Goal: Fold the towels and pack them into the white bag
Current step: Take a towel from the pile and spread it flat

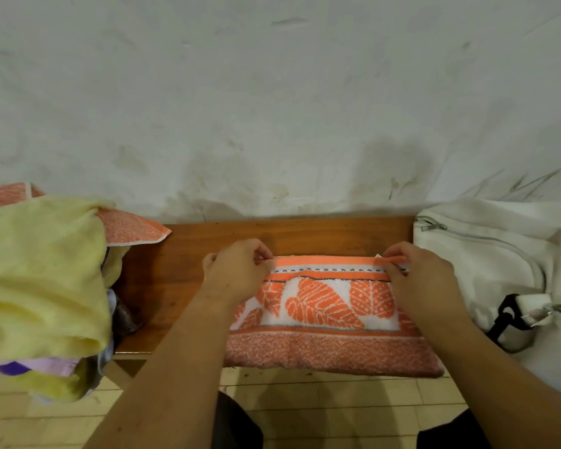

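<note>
Folding is the step in hand. The left grip (237, 270) and right grip (418, 277) each pinch a far corner of the orange towel (324, 306), which lies doubled on the tabletop (182, 270). Next, I'd judge, comes one more fold, then the white bag (486, 254) just beside it. The heap of towels (39, 270) on the left waits unfolded.

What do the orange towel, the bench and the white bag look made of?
The orange towel: likely cotton terry, matte, nubby looped pile. The bench: reddish-brown wood, slight sheen, faint grain. The white bag: probably canvas-like woven fabric, matte, softly creased.

Left hand (237, 270), right hand (425, 281) pinch towel (324, 307).
</note>
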